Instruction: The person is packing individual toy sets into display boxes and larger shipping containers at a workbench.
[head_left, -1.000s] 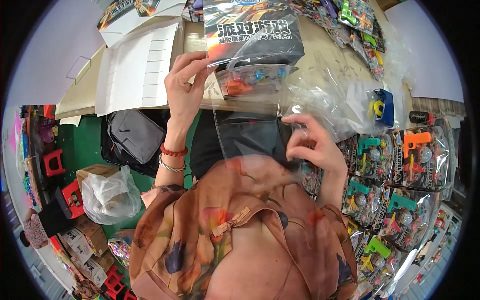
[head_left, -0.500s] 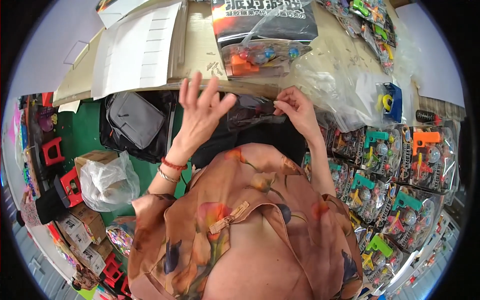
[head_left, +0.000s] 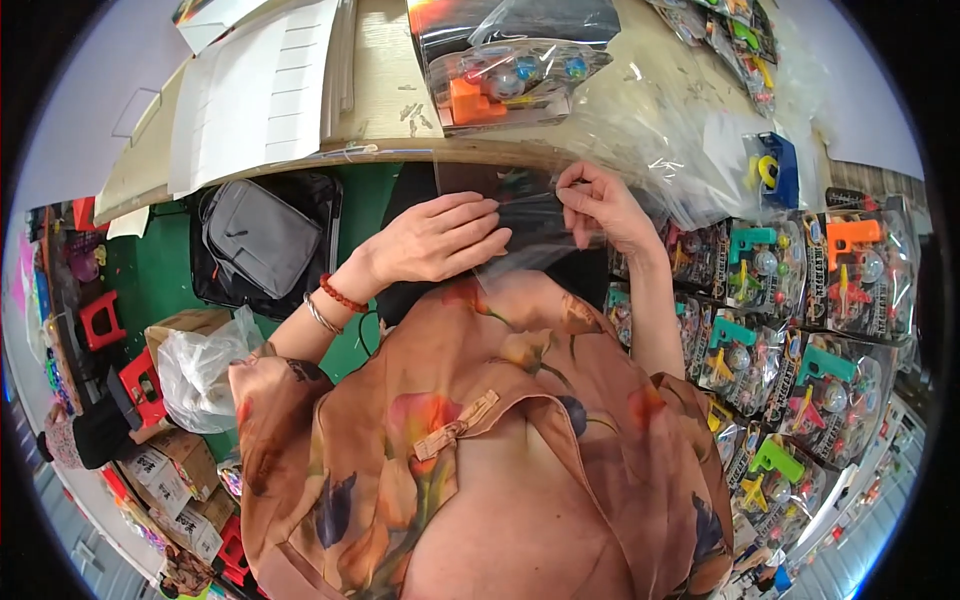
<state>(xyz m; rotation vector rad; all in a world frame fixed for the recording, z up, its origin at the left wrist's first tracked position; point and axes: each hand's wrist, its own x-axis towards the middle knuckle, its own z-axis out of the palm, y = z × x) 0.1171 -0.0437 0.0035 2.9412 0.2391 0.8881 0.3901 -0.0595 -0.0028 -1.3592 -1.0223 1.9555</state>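
The left hand [head_left: 440,237] extends its unclenched fingers over thin, transparent plastic film [head_left: 543,212]; contact is unclear. The film hangs between the hands, beside the pale wooden table's [head_left: 385,60] near edge, pinched by the right hand [head_left: 605,208].

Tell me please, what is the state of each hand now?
Left hand: open, fingers loosely bent, at the clear plastic bag; touch cannot be told.
Right hand: closed, pinching the bag between thumb and fingers.
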